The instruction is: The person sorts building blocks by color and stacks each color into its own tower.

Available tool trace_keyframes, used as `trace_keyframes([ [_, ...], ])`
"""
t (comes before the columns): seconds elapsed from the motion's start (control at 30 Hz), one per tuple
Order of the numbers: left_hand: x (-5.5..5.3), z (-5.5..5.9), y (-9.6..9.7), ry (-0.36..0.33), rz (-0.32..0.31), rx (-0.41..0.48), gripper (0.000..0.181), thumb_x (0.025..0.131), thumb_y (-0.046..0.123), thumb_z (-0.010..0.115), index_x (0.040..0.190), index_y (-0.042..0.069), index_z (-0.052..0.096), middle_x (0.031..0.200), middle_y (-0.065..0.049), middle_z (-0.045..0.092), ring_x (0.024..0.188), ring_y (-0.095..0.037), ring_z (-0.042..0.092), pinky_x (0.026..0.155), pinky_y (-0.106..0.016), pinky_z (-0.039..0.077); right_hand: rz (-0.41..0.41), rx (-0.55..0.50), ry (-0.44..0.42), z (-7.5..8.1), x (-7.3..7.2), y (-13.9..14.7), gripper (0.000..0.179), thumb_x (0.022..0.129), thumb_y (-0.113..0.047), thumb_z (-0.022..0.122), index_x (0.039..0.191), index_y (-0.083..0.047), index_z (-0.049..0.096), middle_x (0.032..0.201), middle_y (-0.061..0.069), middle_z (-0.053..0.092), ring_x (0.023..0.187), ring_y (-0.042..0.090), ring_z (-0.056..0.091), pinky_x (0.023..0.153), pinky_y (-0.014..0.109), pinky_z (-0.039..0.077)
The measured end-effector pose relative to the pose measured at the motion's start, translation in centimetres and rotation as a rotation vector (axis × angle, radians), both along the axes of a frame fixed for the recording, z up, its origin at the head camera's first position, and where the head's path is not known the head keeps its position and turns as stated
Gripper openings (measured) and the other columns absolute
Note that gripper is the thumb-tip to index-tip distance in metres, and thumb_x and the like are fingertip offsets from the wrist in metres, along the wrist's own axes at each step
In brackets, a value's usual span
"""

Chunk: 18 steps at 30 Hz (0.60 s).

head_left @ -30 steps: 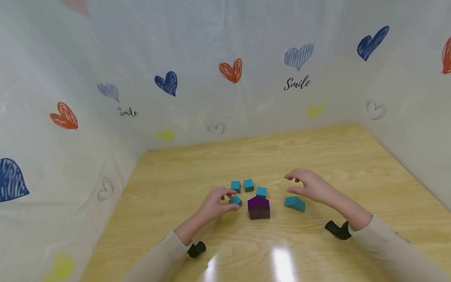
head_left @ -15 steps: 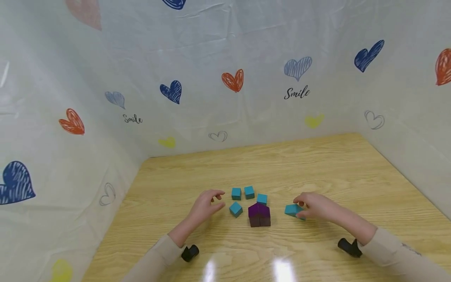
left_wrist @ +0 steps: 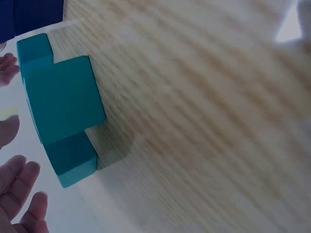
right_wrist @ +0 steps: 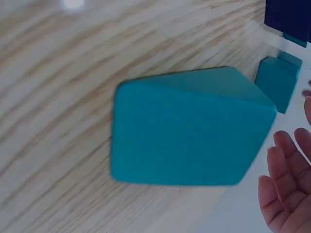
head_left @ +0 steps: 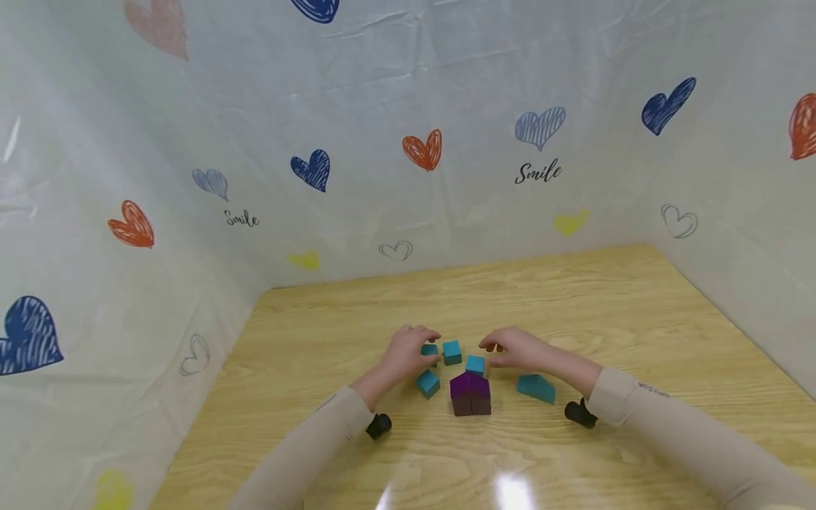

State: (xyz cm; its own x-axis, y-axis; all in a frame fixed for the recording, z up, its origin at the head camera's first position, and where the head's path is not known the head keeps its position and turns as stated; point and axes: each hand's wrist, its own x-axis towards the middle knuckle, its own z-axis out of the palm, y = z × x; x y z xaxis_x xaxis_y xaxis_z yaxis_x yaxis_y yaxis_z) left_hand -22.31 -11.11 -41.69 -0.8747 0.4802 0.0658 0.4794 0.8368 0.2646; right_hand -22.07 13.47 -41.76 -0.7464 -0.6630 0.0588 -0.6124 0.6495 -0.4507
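My left hand (head_left: pixel 403 354) hovers at the back-left blue cube (head_left: pixel 431 351), fingers and thumb spread around it. In the left wrist view its fingers (left_wrist: pixel 19 187) are loosely bent and apart from the cubes. A turned blue cube (head_left: pixel 428 383) lies just in front of that hand. On the other side, my right hand (head_left: pixel 518 348) reaches in with thumb and fingers parted beside another blue cube (head_left: pixel 474 364). Between the hands sits one more blue cube (head_left: pixel 452 352). A purple house-shaped pair of blocks (head_left: pixel 470 386) stands in front, partly hiding the cube by my right hand.
A blue wedge-shaped block (head_left: pixel 535 388) lies on the wooden table (head_left: pixel 331 319), below my right forearm. Black wrist cameras (head_left: pixel 580 414) hang under both sleeves. White sheeting (head_left: pixel 357 219) printed with hearts encloses the back and sides.
My right hand went down to the wedge-shaped block, then left it and moved left to the cubes. My left hand drew back from the turned cube, then moved forward and right to the back-left cube.
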Motion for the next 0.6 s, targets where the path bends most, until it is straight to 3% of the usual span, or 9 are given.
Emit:
trace_keyframes([
  [0.2, -1.4, -0.5, 1.3, -0.002, -0.028, -0.128, 0.039, 0.080, 0.040, 0.069, 0.111, 0.016, 0.065, 0.099, 0.003, 0.064, 0.087, -0.016, 0.050, 0.081, -0.033, 0.037, 0.045, 0.026, -0.061, -0.7, -1.0, -1.5, 0.034, 0.079, -0.014, 0.071, 0.107, 0.004, 0.063, 0.100, 0.012, 0.066, 0.085, 0.021, 0.060, 0.072, 0.028, 0.049],
  [0.4, -2.1, -0.7, 1.7, -0.048, -0.012, -0.113, 0.030, 0.079, 0.035, 0.070, 0.102, 0.015, 0.069, 0.089, 0.005, 0.064, 0.078, -0.013, 0.046, 0.073, -0.028, 0.033, 0.030, 0.044, -0.101, -0.6, -0.9, -2.4, 0.031, 0.077, -0.014, 0.072, 0.102, 0.003, 0.065, 0.092, 0.008, 0.066, 0.081, 0.018, 0.060, 0.070, 0.026, 0.048],
  [0.6, -2.6, -0.7, 2.1, -0.056, -0.014, -0.112, 0.029, 0.080, 0.035, 0.070, 0.101, 0.015, 0.069, 0.093, 0.005, 0.066, 0.079, -0.012, 0.047, 0.075, -0.027, 0.033, 0.016, 0.062, -0.107, -0.4, -1.0, -2.4, 0.026, 0.078, -0.013, 0.071, 0.100, 0.001, 0.067, 0.091, 0.007, 0.066, 0.080, 0.018, 0.060, 0.069, 0.024, 0.047],
])
